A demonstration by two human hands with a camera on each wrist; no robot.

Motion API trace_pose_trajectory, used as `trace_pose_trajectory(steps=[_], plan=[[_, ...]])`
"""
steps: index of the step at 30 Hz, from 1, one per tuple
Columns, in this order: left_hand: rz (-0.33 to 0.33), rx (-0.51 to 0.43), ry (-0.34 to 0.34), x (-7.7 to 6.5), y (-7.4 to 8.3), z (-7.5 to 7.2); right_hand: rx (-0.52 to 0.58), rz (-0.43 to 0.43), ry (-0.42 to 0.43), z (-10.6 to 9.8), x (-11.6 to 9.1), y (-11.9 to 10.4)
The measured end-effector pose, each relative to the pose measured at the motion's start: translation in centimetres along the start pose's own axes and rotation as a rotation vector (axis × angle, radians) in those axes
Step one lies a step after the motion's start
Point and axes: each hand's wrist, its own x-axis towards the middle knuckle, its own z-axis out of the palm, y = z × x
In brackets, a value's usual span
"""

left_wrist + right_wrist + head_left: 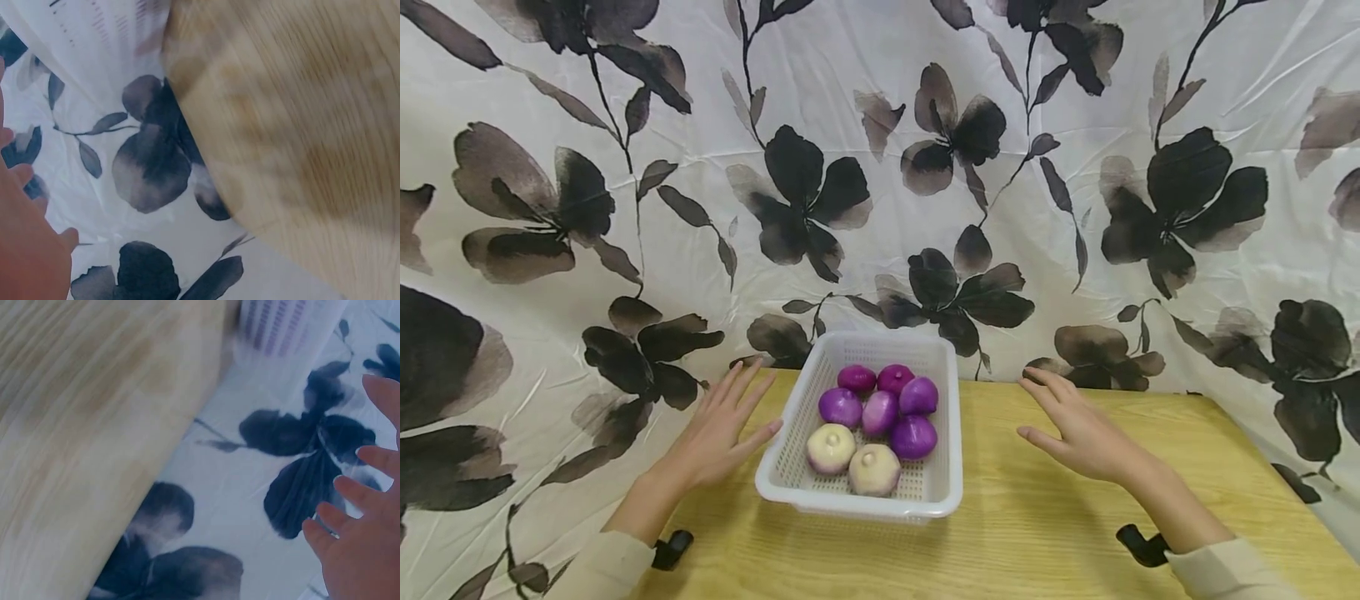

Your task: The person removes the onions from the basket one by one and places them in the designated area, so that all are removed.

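A white plastic basket [958, 450] stands on the wooden table in the head view. Inside it lie several glossy purple onions [913, 437] toward the back and right. Two pale, round vegetables [874, 471] with purple-tinged sides sit at its front. My left hand [711, 437] is spread beside the basket's left side, its thumb tip right at the rim. To the right, apart from the basket, my right hand [1078, 425] hovers over the table with fingers extended. Neither hand holds anything. Part of the perforated basket wall also shows at the top of both wrist views.
The yellow wooden table [1022, 533] has a rounded far right corner. A white cloth with dark flowers [880, 217] hangs behind the table and along its sides. Black camera mounts [1142, 546] sit at both wrists, by the pale sleeves [1228, 571].
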Motion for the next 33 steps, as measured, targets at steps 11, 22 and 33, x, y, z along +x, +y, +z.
trace_pose_trajectory(steps=[11, 22, 33], plan=[[0.003, -0.106, -0.025, -1.1, 1.0, 0.9, 0.128, -0.073, -0.010, 1.7, 1.6, -3.2], [-0.008, -0.188, -0.058, -0.8, 2.4, 1.4, 0.237, -0.133, -0.060, 3.2, 3.8, -5.6], [-0.026, -0.259, -0.097, -1.2, 2.7, 1.8, 0.327, -0.142, -0.177, 5.6, 5.4, -8.0]])
